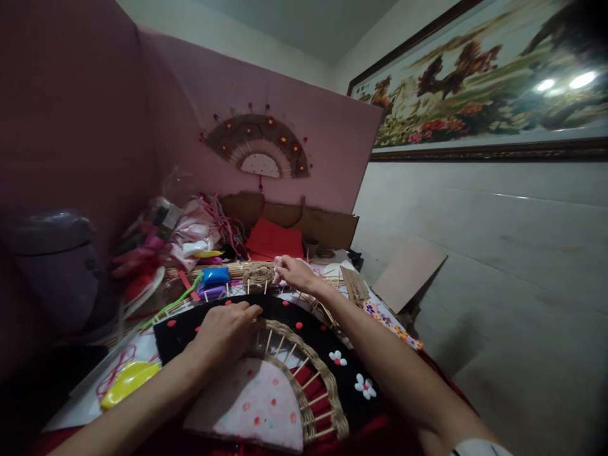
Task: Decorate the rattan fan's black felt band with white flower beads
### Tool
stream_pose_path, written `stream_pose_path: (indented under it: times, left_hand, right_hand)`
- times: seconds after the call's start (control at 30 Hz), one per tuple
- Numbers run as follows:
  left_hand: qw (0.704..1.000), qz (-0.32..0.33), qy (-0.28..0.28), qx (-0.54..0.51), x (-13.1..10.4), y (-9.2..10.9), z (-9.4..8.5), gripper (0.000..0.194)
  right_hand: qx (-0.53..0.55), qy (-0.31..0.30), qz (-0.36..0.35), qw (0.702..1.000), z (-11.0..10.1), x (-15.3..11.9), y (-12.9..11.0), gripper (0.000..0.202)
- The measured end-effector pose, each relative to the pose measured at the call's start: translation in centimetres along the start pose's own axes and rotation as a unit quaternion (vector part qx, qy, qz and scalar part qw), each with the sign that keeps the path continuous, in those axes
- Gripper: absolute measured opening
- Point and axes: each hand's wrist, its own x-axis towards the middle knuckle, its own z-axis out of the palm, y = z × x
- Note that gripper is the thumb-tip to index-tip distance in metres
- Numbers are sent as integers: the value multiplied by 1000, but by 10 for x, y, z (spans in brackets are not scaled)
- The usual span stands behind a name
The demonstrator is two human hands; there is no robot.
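A large fan-shaped craft lies in front of me, with a black band (pixel 311 345) bearing red dots and white flowers, a braided twine arc (pixel 327 373) over thin sticks, and a white dotted half-round (pixel 261 402) at its base. My left hand (pixel 228 326) rests on the black band at its left part, fingers bent and pressed together; what they hold, if anything, is hidden. Beyond the band's upper edge, my right hand (pixel 293 272) pinches a small whitish piece (pixel 277 269), beside a coil of twine (pixel 258 276).
A blue packet (pixel 215 276) and a yellow packet (pixel 129 384) lie to the left. Behind are pink materials (pixel 190 231) and red sheets (pixel 274 239). A finished fan (pixel 263 142) hangs on the pink panel (pixel 332 139). A lidded container (pixel 57 272) stands far left.
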Motion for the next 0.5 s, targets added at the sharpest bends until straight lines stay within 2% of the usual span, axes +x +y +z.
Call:
stream_pose_path:
  times: [0.17, 0.3, 0.4, 0.5]
  left_hand:
    - [1000, -2, 7, -7, -6, -1, 8, 33]
    - [1000, 11, 5, -11, -11, -4, 17, 31]
    - [1000, 14, -5, -26, -14, -6, 22, 28]
    - [999, 17, -12, -39, -15, -5, 24, 26]
  right_hand:
    - [-40, -18, 3, 999, 15, 26, -2, 12]
    - [-39, 35, 9, 999, 16, 39, 5, 10]
    - [-19, 66, 4, 998, 10, 39, 5, 7]
    - [23, 27, -23, 999, 7, 31, -1, 7]
